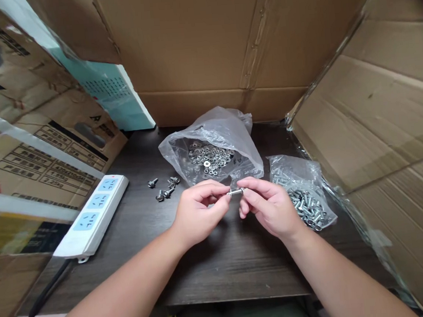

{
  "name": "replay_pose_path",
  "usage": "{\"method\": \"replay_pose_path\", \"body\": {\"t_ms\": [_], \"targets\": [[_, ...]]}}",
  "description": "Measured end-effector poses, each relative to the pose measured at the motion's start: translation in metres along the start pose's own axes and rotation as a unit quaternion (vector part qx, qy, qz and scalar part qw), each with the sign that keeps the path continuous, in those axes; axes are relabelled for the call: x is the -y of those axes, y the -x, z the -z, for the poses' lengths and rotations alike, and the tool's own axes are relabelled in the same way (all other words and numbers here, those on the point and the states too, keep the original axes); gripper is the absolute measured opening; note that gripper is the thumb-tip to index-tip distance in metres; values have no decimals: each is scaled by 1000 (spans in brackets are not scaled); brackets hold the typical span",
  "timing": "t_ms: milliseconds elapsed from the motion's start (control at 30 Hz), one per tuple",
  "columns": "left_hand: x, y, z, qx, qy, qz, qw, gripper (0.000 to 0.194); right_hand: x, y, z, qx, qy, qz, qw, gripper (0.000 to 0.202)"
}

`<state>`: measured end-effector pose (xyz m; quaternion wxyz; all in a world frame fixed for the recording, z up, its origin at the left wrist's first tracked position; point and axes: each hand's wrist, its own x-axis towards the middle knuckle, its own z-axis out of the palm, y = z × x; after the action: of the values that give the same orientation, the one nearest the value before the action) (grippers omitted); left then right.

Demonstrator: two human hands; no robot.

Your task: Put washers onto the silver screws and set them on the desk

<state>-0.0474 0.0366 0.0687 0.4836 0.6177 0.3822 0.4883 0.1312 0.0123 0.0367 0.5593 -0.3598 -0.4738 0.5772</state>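
A small shiny bolt lies nearly level between my two hands, above the table. My left hand is closed, thumb and forefinger pinching the bolt's left end; whether a washer sits under those fingertips I cannot make out. At the other end, my right hand grips the bolt between thumb and fingers. Just behind the hands a clear plastic bag lies with its mouth open, loose washers inside. Beside my right hand, a second plastic bag holds many bolts.
Several bolts with washers on them lie in a loose group left of the washer bag. A white power strip with a black cable runs along the left of the dark table. Cardboard walls enclose the back and sides.
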Motion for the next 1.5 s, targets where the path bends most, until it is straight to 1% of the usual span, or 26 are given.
{"method": "replay_pose_path", "body": {"t_ms": [67,167,300,400,467,567,600,633,667,700,800,833,900,933,1000,1100,1200,1267,1400,1500], "targets": [[-1,0,0,2,-10,-7,1000,8,1,2,0,-3,29,32,999,18],[0,1,-1,0,-18,-10,1000,9,4,3,-2,-3,109,78,991,16],[1,0,-1,-5,-18,-2,1000,9,7,4,-4,-14,224,148,963,17],[0,-1,0,-7,-5,18,1000,9,7,4,-3,-19,271,179,946,18],[-1,-2,1,8,15,56,998,10,6,3,-2,-18,288,192,938,19],[1,-3,4,29,52,142,988,15,6,2,0,-6,301,211,930,21],[2,-4,5,30,61,161,985,17,6,2,1,-1,301,213,929,21],[2,-4,5,29,63,165,984,17,6,1,2,3,301,213,929,21],[3,-4,5,27,57,153,986,17,6,0,3,5,302,211,930,20],[3,-4,5,26,45,129,990,15,7,0,3,5,305,207,929,19],[3,-4,5,25,-7,24,999,11,8,-1,3,2,327,206,922,19],[3,-4,5,26,-18,-2,1000,11,8,-1,2,2,334,207,920,19],[3,-4,6,32,-26,-27,999,13,7,0,2,-1,339,201,919,19],[4,-4,6,35,-26,-32,999,14,6,0,1,-4,334,189,923,19],[5,-4,7,39,-28,-39,998,14,3,1,0,-14,305,145,941,19],[7,-4,7,41,-35,-47,997,14,0,2,-1,-27,225,66,972,22],[8,-5,6,42,-36,-49,997,13,-1,1,-2,-29,160,20,987,25],[9,-5,6,44,-26,-32,998,11,-1,1,-2,-32,150,18,988,25],[11,-6,6,48,8,19,999,11,0,2,-2,-35,189,54,980,23],[12,-6,7,49,10,22,998,12,1,4,-1,-14,207,77,975,21]]}}
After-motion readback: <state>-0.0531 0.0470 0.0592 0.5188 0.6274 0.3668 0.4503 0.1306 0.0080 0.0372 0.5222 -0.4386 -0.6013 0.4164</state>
